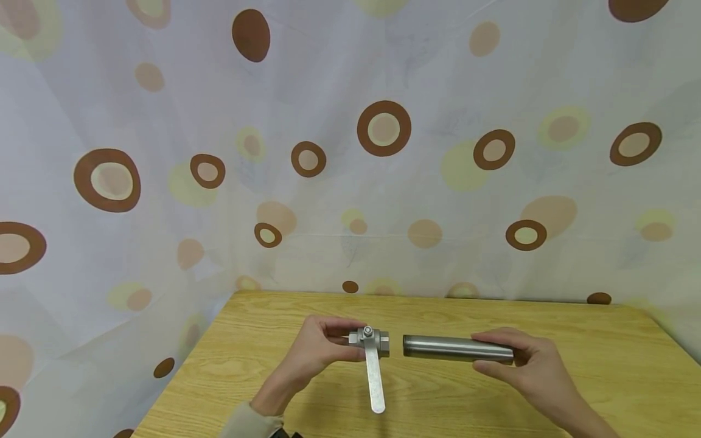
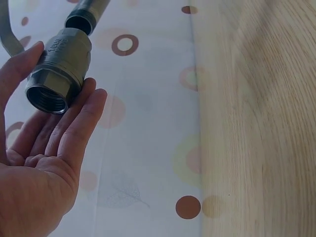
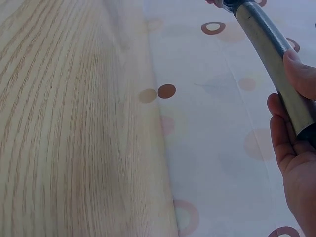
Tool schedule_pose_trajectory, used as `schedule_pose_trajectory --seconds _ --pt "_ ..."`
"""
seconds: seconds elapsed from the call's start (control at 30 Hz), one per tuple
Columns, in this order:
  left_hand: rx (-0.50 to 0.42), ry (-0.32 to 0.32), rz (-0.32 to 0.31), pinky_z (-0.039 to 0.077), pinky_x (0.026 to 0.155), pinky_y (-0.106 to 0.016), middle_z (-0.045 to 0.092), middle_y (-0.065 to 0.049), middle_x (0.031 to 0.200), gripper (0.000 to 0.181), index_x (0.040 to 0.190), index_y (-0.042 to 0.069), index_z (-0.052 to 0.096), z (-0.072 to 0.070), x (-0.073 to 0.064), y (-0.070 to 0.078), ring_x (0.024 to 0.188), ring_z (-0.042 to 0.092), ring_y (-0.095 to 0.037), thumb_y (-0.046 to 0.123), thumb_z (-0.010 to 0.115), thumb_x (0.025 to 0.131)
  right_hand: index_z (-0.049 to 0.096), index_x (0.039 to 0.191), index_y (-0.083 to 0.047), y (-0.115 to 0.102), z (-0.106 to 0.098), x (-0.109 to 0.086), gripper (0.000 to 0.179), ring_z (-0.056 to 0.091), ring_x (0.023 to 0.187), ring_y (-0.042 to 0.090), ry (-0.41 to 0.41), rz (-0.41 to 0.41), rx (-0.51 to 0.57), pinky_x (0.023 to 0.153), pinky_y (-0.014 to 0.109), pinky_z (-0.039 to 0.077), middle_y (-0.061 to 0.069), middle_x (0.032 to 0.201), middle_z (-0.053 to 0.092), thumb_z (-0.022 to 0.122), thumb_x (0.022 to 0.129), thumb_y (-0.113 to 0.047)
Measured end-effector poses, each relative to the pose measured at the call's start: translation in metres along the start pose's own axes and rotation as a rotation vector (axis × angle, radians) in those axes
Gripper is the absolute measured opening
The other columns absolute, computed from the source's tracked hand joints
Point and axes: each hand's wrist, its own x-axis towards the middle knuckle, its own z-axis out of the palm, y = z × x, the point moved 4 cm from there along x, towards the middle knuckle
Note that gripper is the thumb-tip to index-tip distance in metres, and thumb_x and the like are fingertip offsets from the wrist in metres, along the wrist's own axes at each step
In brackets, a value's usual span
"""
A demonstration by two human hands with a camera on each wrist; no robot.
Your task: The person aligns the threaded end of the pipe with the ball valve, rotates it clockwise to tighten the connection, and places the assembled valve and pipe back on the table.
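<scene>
In the head view my left hand (image 1: 314,353) pinches a silver ball valve (image 1: 383,344) between thumb and fingers. The valve's long flat lever (image 1: 375,380) points down toward me. Its near threaded opening (image 2: 47,99) shows in the left wrist view, the fingers lying along its underside. My right hand (image 1: 533,365) grips the right end of a steel pipe (image 1: 443,348), which lies level. The pipe's threaded left end faces the valve, with a small gap between them in the head view. A hollow end of the pipe (image 3: 276,64) sits by the right palm.
Both hands are above a light wooden table (image 1: 263,322). A white sheet (image 1: 328,201) with brown, peach and yellow spots hangs behind the table and along its left side.
</scene>
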Motion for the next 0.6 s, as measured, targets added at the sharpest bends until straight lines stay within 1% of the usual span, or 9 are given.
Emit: schedule_pose_trajectory --seconds 0.17,0.4,0.6 --pt "-0.007 -0.010 0.001 0.065 0.085 -0.041 0.076 -0.020 0.113 0.041 0.122 -0.008 0.075 0.001 0.001 0.000 0.100 0.076 -0.031 -0.005 0.085 0.081 0.077 0.122 0.001 -0.002 0.004 0.002 0.041 0.065 0.086 0.013 0.004 0.003 -0.002 0.063 0.025 0.058 0.001 0.110 0.075 0.085 0.082 0.008" --pt "0.000 -0.012 -0.002 0.065 0.085 -0.041 0.077 -0.019 0.112 0.041 0.121 -0.007 0.075 0.001 0.001 -0.002 0.098 0.077 -0.029 -0.003 0.085 0.082 0.076 0.120 0.003 -0.003 0.008 0.004 0.041 0.065 0.088 0.011 -0.007 -0.024 0.033 0.065 0.023 0.059 0.002 0.110 0.075 0.084 0.081 0.012" --pt "0.012 -0.012 0.006 0.065 0.085 -0.040 0.077 -0.019 0.112 0.041 0.120 -0.009 0.075 0.003 0.001 -0.001 0.098 0.077 -0.029 -0.002 0.086 0.082 0.077 0.120 0.002 -0.004 0.012 0.005 0.041 0.066 0.089 0.011 -0.013 -0.028 0.045 0.067 0.023 0.060 0.002 0.111 0.076 0.084 0.081 0.011"
